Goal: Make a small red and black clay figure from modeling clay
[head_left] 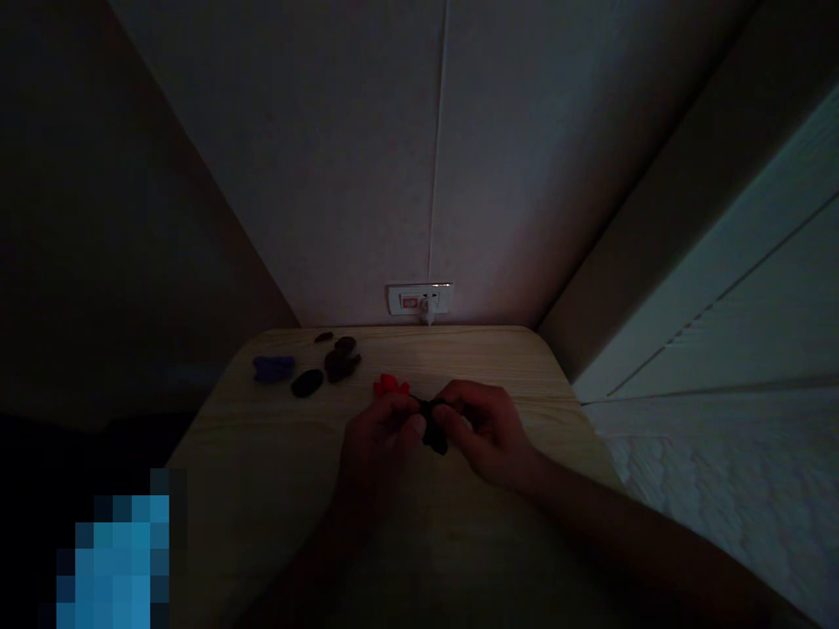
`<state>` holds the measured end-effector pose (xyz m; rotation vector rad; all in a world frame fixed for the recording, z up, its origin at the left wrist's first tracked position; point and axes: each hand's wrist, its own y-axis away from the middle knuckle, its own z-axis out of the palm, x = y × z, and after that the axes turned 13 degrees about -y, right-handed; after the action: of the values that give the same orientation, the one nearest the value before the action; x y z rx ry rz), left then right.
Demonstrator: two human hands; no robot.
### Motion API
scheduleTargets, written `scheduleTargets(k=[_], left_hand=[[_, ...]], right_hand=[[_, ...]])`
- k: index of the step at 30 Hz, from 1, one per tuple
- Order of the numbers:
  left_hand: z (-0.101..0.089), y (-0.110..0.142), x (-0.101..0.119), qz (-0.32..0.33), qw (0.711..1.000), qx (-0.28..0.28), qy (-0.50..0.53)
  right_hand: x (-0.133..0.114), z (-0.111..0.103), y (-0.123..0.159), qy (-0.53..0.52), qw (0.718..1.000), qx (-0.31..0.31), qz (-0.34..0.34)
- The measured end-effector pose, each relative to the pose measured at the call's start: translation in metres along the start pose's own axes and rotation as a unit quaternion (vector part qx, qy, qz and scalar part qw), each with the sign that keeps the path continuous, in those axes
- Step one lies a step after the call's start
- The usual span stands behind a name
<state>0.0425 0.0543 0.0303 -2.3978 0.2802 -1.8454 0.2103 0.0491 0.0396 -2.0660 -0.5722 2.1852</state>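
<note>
Between my two hands is a small black piece (435, 434), dark and lumpy, whose exact kind I cannot make out in the dim light. My left hand (378, 434) pinches its left side with thumb and forefinger. From the right, my right hand (486, 428) grips its upper part, fingers closed. A small red lobed piece (389, 385) lies on the wooden table (511, 360) just beyond my left fingers, partly hidden by them.
At the table's back left lie a purple-blue piece (273, 369), a black oval piece (307, 383) and several dark brown pieces (341, 362). A wall socket (419, 300) with a plug sits behind the table edge. A pale panel (734, 288) rises at the right.
</note>
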Motion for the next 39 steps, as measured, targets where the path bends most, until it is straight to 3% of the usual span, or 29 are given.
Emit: scheduleTargets(k=[7, 15, 19, 21, 24, 27, 31, 37, 39], left_hand=[[-0.001, 0.002, -0.004, 0.015, 0.999, 0.014, -0.048], [-0.007, 0.003, -0.001, 0.156, 0.967, 0.035, -0.198], [-0.007, 0.004, 0.001, 0.157, 0.972, 0.024, -0.172], [-0.006, 0.005, 0.001, 0.135, 0.981, 0.018, -0.141], [-0.004, 0.006, -0.001, 0.117, 0.987, 0.022, -0.109], [-0.002, 0.007, -0.004, 0.113, 0.986, 0.046, -0.115], [-0.001, 0.007, -0.008, 0.101, 0.986, 0.059, -0.120], [0.001, 0.005, -0.009, 0.011, 0.996, 0.079, -0.039], [0.001, 0.004, -0.009, 0.007, 0.996, 0.084, -0.035]], right_hand=[[-0.003, -0.004, -0.001, 0.083, 0.995, -0.023, -0.055], [-0.003, -0.006, -0.002, 0.162, 0.974, -0.090, -0.130], [-0.003, -0.005, -0.002, 0.180, 0.968, -0.107, -0.138], [-0.003, -0.004, -0.002, 0.156, 0.977, -0.095, -0.114], [-0.003, -0.005, -0.002, 0.061, 0.995, -0.070, -0.021], [0.000, -0.006, -0.003, 0.003, 0.997, -0.061, 0.052], [0.003, -0.006, -0.004, 0.017, 0.996, -0.051, 0.068], [0.002, -0.002, -0.007, -0.076, 0.988, -0.001, 0.134], [0.002, -0.003, -0.008, -0.072, 0.989, 0.005, 0.126]])
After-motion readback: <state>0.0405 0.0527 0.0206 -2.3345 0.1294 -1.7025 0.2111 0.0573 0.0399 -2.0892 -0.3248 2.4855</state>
